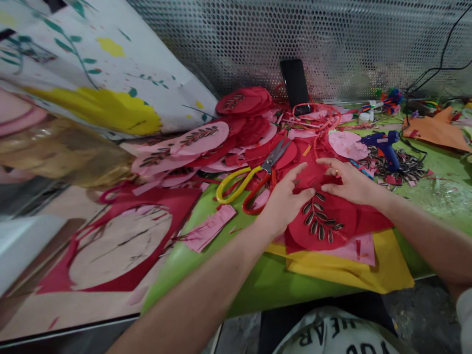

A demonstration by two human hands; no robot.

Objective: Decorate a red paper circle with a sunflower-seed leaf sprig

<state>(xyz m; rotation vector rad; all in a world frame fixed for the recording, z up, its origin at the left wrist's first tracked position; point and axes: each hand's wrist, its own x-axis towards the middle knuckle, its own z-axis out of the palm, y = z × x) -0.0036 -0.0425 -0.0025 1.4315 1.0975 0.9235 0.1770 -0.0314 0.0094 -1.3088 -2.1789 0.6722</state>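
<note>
A red paper disc (324, 223) with sunflower seeds glued on in a sprig pattern lies in front of me on red and yellow sheets. My left hand (285, 199) rests on its left edge, fingers stretched out flat and pointing right. My right hand (346, 182) lies on its upper edge, fingers extended toward the left, pressing the paper. Neither hand grips anything. Scissors (254, 177) with yellow and red handles lie just left of my left hand.
Stacks of pink and red seed-decorated discs (201, 140) spread to the back left. A blue glue gun (383, 145) stands beside a pile of seeds (401, 169) at right. A black phone (295, 86) leans on the perforated wall. Red cut-out sheet (121, 246) lies at left.
</note>
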